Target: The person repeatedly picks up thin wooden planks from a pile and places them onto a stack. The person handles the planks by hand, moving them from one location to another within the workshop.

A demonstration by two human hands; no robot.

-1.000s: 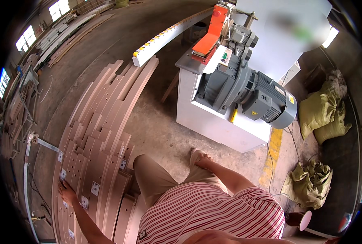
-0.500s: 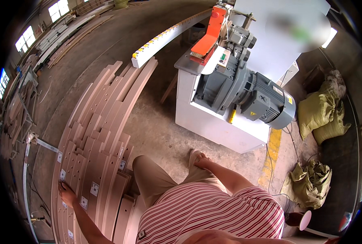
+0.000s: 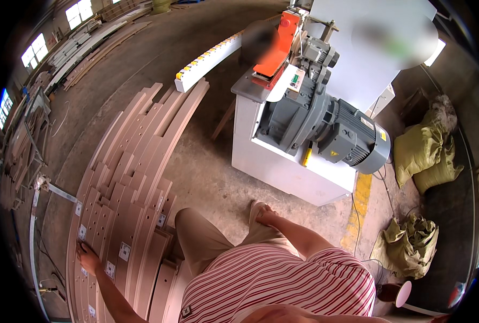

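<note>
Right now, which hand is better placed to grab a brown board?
Probably the left hand: it rests on the brown boards, while the right hand is by the right leg, away from them.

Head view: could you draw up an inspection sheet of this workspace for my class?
Surface: patchy bare floor with a yellow stripe.
Job's things: stacked brown boards, ends uneven, some with holes or labels.
Clutter: yellow-green sacks and a crumpled sack at right.
Grips: left grip, a bare hand, lies on the boards near their left edge; right grip rests at the right leg; closure unclear on both.
Cables: dark cable on the floor near the machine.
Surroundings: grey motor, white roller track, timber piles, windows.
</note>
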